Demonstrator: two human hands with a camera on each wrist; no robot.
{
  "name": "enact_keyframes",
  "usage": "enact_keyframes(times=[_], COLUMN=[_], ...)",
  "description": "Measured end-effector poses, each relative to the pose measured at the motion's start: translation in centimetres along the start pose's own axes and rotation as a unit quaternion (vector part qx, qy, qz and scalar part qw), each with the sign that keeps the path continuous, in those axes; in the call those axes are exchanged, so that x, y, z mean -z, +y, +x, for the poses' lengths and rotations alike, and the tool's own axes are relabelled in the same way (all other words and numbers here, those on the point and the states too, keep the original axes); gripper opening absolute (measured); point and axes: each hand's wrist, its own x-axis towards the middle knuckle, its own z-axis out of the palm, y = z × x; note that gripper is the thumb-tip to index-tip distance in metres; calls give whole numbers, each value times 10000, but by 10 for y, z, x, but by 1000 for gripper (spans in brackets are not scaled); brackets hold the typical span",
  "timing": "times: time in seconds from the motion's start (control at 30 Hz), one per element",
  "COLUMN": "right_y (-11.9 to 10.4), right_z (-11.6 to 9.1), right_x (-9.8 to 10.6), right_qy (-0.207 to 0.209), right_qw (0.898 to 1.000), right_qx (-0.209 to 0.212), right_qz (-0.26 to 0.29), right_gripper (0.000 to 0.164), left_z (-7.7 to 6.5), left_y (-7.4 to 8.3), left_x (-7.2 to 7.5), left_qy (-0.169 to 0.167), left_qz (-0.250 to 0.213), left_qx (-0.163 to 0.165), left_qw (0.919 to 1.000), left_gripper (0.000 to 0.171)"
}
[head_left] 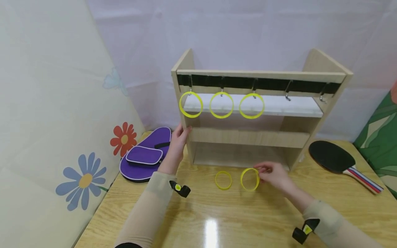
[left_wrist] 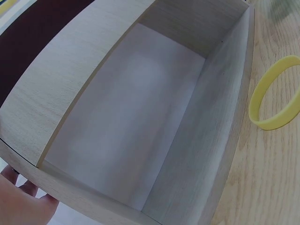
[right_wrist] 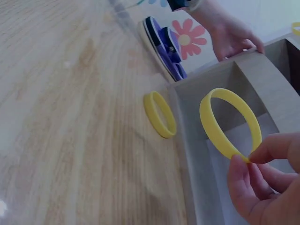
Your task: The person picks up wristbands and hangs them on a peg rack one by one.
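My right hand (head_left: 274, 175) pinches a yellow silicone wristband (right_wrist: 229, 124) between thumb and fingertips, raised in front of the wooden shelf's bottom opening. Another yellow wristband (head_left: 223, 180) lies on the table to its left. At the left side panel of the wooden shelf (head_left: 248, 135), my left hand (head_left: 179, 141) grips the front edge. Its fingers (left_wrist: 28, 188) show at that panel in the left wrist view. Three yellow wristbands hang from the left, second and middle hooks: one (head_left: 192, 116), another (head_left: 221, 116) and a third (head_left: 251, 117). Two hooks (head_left: 288, 96) on the right carry nothing.
A purple paddle case (head_left: 145, 158) lies left of the shelf, beside the flowered wall cloth (head_left: 83, 181). To the right, a black table tennis paddle (head_left: 332, 156) rests on the wooden table (head_left: 198, 206).
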Motion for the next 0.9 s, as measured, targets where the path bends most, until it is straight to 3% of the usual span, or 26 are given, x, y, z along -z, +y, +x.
enact_keyframes(times=[0.27,0.47,0.73,0.9], right_y=[-14,-27,-50,-66], right_z=[-5,-7,-12,-16], right_x=[23,44,69,83], right_qy=[187,153,425,445], right_qw=[9994,9966,9920,9779], right_qx=[-127,-20,182,408], right_qz=[245,814,1173,2003], right_gripper=[37,41,47,23], left_z=[1,1,0,-1], left_y=[0,-1,-1,0], left_x=[1,1,0,-1], left_qy=[95,80,71,39], left_qz=[15,17,-11,-13], left_qx=[-23,-29,-61,-61], left_qw=[10000,10000,10000,10000], left_gripper=[50,49,50,51])
